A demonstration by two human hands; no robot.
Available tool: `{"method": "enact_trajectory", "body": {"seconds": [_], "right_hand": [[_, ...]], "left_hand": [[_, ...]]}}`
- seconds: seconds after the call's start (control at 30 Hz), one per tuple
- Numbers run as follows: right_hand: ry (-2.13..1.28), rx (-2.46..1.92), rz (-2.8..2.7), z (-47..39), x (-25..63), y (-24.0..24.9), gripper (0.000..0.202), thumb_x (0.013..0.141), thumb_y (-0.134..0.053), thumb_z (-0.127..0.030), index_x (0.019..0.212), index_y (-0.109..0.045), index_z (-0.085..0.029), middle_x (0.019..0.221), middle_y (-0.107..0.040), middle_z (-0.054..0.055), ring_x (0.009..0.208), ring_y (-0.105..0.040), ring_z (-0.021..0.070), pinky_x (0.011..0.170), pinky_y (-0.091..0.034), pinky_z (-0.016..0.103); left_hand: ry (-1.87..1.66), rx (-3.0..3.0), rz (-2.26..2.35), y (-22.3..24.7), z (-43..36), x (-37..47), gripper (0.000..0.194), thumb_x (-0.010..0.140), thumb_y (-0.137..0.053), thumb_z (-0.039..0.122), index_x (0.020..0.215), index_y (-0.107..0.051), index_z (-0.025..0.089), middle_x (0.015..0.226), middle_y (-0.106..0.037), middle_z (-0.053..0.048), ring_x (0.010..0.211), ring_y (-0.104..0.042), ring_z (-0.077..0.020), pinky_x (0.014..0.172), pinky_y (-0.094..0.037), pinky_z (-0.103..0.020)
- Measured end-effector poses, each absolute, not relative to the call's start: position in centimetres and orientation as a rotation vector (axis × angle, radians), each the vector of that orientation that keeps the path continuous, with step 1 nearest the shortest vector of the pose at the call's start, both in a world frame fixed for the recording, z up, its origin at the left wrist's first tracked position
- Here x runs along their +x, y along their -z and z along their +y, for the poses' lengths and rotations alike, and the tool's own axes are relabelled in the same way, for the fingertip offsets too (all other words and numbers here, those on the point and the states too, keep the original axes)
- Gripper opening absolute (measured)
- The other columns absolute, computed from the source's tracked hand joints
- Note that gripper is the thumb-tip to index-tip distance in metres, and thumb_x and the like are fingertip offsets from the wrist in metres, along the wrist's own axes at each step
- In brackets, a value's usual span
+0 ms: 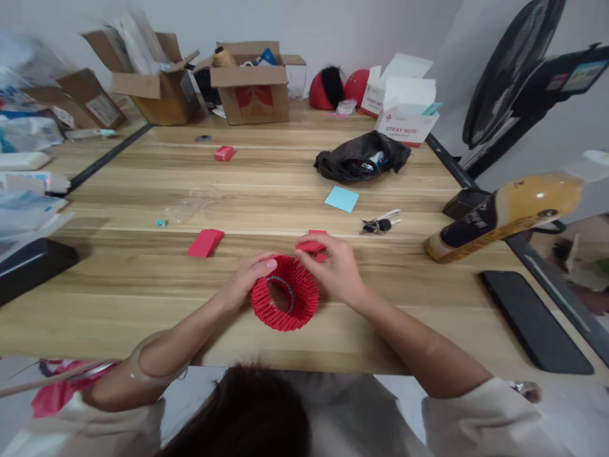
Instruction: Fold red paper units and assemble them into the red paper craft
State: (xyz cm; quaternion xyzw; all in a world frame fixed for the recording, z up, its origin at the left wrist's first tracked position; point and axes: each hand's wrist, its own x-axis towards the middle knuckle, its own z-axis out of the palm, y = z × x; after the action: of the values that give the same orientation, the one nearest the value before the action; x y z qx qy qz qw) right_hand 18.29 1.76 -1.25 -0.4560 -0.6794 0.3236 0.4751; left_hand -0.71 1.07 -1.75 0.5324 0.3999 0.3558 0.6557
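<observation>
A round, hollow ring of many folded red paper pieces [285,311] stands at the table's front, with a thin bluish band inside it. My left hand [252,276] grips its upper left rim, thumb on the edge. At the upper right rim is my right hand [333,261], its fingers bent and pinched close to the ring. Whether a small piece sits between those fingertips I cannot make out. Red paper [314,242] shows behind the right fingers, partly hidden by them. A stack of red paper slips [206,243] lies to the left of the ring.
On the wooden table [143,304] lie a blue sticky note [342,198], keys [379,223], a black bag [361,157] and a red small box [224,153]. A yellow bottle [504,212] and a black phone [535,320] are at right. Cardboard boxes [254,95] line the back.
</observation>
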Motion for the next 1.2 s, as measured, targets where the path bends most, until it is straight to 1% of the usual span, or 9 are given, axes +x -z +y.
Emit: {"method": "enact_trajectory", "body": {"seconds": [0.13, 0.3, 0.47, 0.57, 0.67, 0.93, 1.07, 1.13, 1.2], "right_hand": [[-0.753, -1.250, -1.675, 3.3, 20.0, 1.7, 0.018, 0.072, -0.057, -0.010, 0.087, -0.066, -0.016, 0.080, -0.070, 0.006, 0.070, -0.064, 0.0169, 0.066, -0.051, 0.029], [-0.567, -1.207, -2.164, 4.3, 21.5, 2.0, 0.031, 0.065, -0.050, 0.004, 0.080, -0.068, -0.015, 0.092, -0.069, 0.009, 0.087, -0.063, 0.0211, 0.079, -0.048, 0.034], [-0.679, -1.155, -2.014, 2.9, 20.6, 0.5, 0.036, 0.069, -0.048, 0.003, 0.090, -0.071, -0.017, 0.110, -0.066, 0.010, 0.098, -0.064, 0.0211, 0.088, -0.048, 0.035], [-0.789, -1.082, -1.874, 2.0, 19.4, 0.2, 0.022, 0.079, -0.055, -0.012, 0.090, -0.071, -0.020, 0.096, -0.072, 0.006, 0.092, -0.066, 0.0198, 0.085, -0.050, 0.035], [-0.869, -1.094, -1.826, 1.5, 18.3, 0.7, 0.013, 0.080, -0.059, -0.019, 0.076, -0.072, -0.021, 0.080, -0.074, 0.004, 0.076, -0.068, 0.0185, 0.074, -0.053, 0.033], [-0.683, -1.041, -1.866, 0.8, 17.6, 1.3, 0.019, 0.080, -0.056, -0.012, 0.068, -0.069, -0.020, 0.080, -0.072, 0.006, 0.074, -0.066, 0.0179, 0.072, -0.053, 0.032], [-0.829, -1.077, -1.749, 0.5, 17.7, 1.1, 0.009, 0.076, -0.065, -0.020, 0.083, -0.071, -0.020, 0.088, -0.073, 0.006, 0.080, -0.068, 0.0192, 0.076, -0.055, 0.034], [-0.935, -1.070, -1.637, 0.3, 17.6, 1.1, 0.026, 0.071, -0.072, -0.024, 0.097, -0.070, -0.021, 0.094, -0.073, 0.007, 0.086, -0.068, 0.0208, 0.078, -0.056, 0.035], [-0.988, -1.015, -1.565, 0.1, 17.5, 1.1, 0.026, 0.073, -0.070, -0.025, 0.100, -0.069, -0.023, 0.097, -0.073, 0.005, 0.088, -0.069, 0.0198, 0.081, -0.057, 0.036]], "left_hand": [[-0.806, 1.148, 0.907, 1.8, 1.0, -0.8, 0.038, 0.077, -0.057, 0.041, 0.101, -0.065, 0.014, 0.074, -0.066, -0.006, 0.055, -0.052, -0.0137, 0.051, -0.042, -0.024], [-0.785, 1.004, 0.913, 1.8, 1.0, -0.9, 0.044, 0.073, -0.057, 0.042, 0.105, -0.064, 0.013, 0.061, -0.059, -0.002, 0.046, -0.044, -0.0106, 0.043, -0.038, -0.021], [-0.791, 1.019, 0.908, 1.8, 0.9, -0.9, 0.045, 0.069, -0.059, 0.037, 0.107, -0.062, 0.013, 0.059, -0.058, -0.002, 0.047, -0.046, -0.0113, 0.043, -0.037, -0.020], [-0.819, 1.077, 0.895, 1.7, 0.8, -0.8, 0.042, 0.069, -0.060, 0.036, 0.104, -0.063, 0.014, 0.061, -0.060, -0.003, 0.048, -0.047, -0.0120, 0.043, -0.037, -0.021], [-0.849, 1.119, 0.878, 1.8, 0.8, -0.7, 0.041, 0.069, -0.060, 0.035, 0.104, -0.063, 0.014, 0.066, -0.062, -0.003, 0.050, -0.047, -0.0124, 0.046, -0.039, -0.022], [-0.851, 1.207, 0.884, 2.5, 0.7, -1.2, 0.044, 0.070, -0.061, 0.034, 0.110, -0.062, 0.016, 0.091, -0.068, -0.007, 0.066, -0.056, -0.0169, 0.058, -0.043, -0.025], [-0.916, 1.281, 0.839, 1.9, 0.5, -1.1, 0.047, 0.071, -0.062, 0.040, 0.112, -0.061, 0.017, 0.100, -0.066, -0.010, 0.077, -0.059, -0.0216, 0.064, -0.045, -0.029], [-0.992, 1.399, 0.819, 1.5, 0.3, -1.0, 0.055, 0.070, -0.063, 0.047, 0.116, -0.059, 0.018, 0.107, -0.063, -0.010, 0.084, -0.058, -0.0240, 0.070, -0.046, -0.032], [-1.058, 1.569, 0.822, 1.2, 0.2, -1.0, 0.059, 0.068, -0.064, 0.053, 0.116, -0.059, 0.019, 0.114, -0.058, -0.011, 0.098, -0.054, -0.0277, 0.084, -0.043, -0.036]]}}
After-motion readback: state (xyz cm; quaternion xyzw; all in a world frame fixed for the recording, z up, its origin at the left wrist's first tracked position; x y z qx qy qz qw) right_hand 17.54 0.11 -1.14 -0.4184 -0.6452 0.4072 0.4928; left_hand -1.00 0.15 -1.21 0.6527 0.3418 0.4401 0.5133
